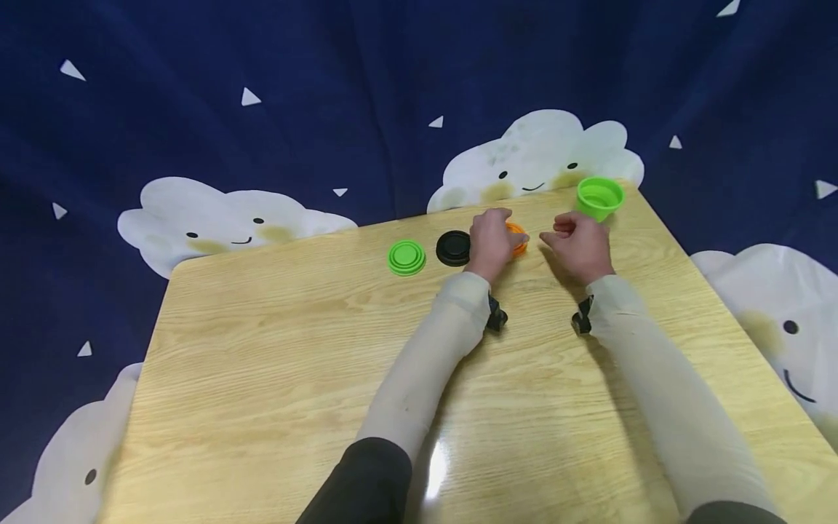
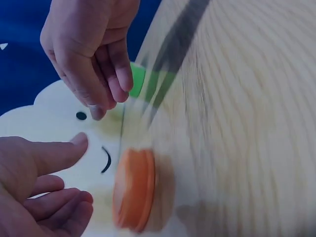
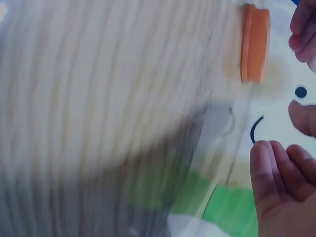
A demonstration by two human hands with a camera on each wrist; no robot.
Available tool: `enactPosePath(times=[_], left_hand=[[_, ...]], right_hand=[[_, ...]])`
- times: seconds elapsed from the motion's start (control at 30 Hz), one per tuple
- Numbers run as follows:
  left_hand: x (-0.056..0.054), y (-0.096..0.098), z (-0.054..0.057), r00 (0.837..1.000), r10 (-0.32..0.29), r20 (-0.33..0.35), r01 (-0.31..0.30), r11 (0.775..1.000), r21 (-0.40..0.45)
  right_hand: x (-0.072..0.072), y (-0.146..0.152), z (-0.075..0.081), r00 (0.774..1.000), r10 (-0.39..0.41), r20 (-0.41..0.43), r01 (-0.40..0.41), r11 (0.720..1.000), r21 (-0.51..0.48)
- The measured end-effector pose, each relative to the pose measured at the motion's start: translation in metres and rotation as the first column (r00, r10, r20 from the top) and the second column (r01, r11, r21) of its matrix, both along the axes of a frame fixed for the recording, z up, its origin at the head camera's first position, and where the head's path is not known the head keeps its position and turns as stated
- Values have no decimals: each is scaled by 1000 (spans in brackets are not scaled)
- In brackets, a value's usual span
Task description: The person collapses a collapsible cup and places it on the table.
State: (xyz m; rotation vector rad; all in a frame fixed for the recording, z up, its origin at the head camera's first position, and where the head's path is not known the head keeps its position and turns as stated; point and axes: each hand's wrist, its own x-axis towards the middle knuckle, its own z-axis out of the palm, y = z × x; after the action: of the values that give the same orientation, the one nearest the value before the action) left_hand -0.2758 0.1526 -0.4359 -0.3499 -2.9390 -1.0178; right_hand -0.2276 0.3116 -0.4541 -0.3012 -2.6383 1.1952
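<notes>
An orange collapsed cup [image 1: 520,237], a flat ringed disc, lies on the table partly behind my left hand [image 1: 491,244]. That hand hovers over it with nothing between its loosely bent fingers. My right hand [image 1: 580,247] is held above the wood to the right, in front of a green cup [image 1: 601,195] that stands upright at its full height. Its fingers are loosely bent too and hold nothing. Seen from the left wrist, the orange cup [image 2: 134,190] sits apart from both hands, and the right wrist view shows it [image 3: 256,44] free as well.
Left of my left hand lie a black collapsed cup [image 1: 453,248] and a green collapsed cup [image 1: 406,257], in a row near the back edge. A dark blue curtain [image 1: 366,94] with white clouds hangs right behind the wooden table [image 1: 275,378].
</notes>
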Motion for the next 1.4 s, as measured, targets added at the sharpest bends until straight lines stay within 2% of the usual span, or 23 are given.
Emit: enactPosePath(times=[0.13, 0.27, 0.4, 0.5, 0.6, 0.83, 1.13, 1.27, 1.4], left_hand=[[3, 15, 0, 1000, -20, -8, 20, 996, 85], [6, 32, -3, 999, -46, -8, 46, 982, 181], [6, 48, -6, 999, -47, -25, 51, 978, 204], [7, 62, -7, 998, -56, -19, 58, 979, 193], [8, 76, -8, 998, -68, 17, 64, 978, 200], [3, 96, -4, 993, -78, 93, 58, 977, 205], [-9, 107, -5, 963, -172, 207, 119, 962, 247], [-11, 110, -5, 949, -224, 223, 161, 950, 268], [-12, 112, -5, 942, -252, 223, 174, 932, 320]], right_hand=[[5, 13, 4, 992, -118, -37, 120, 992, 36], [12, 32, 9, 968, -247, -42, 249, 966, 67], [16, 45, 13, 952, -305, -18, 306, 950, 67], [17, 53, 16, 947, -320, -9, 320, 945, 73], [17, 58, 19, 942, -335, 2, 334, 939, 80], [7, 61, 22, 932, -341, 123, 335, 940, 70], [-3, 66, 21, 966, -242, 95, 241, 970, 21], [-5, 65, 20, 969, -241, 61, 240, 971, 17], [-6, 65, 19, 968, -245, 53, 246, 969, -8]])
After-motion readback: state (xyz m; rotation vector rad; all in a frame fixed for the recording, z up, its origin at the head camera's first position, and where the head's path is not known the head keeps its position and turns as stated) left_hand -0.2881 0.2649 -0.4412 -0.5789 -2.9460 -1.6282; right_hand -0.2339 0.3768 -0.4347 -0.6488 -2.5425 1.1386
